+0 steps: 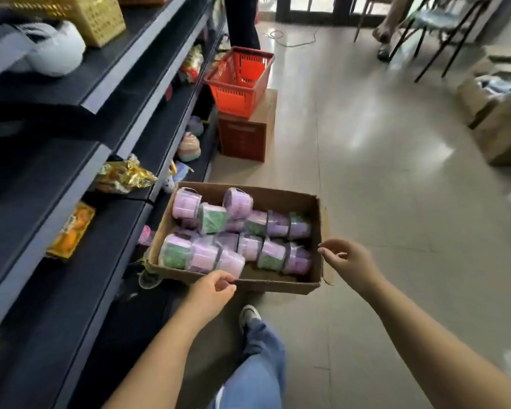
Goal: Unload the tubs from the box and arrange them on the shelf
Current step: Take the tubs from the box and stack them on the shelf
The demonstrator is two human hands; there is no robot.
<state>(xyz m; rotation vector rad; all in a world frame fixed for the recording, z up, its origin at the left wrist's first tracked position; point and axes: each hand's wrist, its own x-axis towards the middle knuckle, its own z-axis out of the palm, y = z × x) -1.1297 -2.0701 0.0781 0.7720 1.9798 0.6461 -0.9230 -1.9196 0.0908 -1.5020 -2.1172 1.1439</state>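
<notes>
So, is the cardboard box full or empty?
Mostly full: many pink and green tubs lie on their sides inside the box.

A single wide-angle view comes from the person's head, facing forward and steeply down. The open brown cardboard box of lilac and green plastic tubs lies close below, centre frame. The left hand and right hand enter from the bottom edge. The dark tiered shelf runs up the left, and the pale tiled floor stretches away on the right.

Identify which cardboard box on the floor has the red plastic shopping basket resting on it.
The closed reddish-brown cardboard box beside the dark shelving, under the red plastic basket; the nearer open cardboard box holds pastel plastic tubs instead.
</notes>
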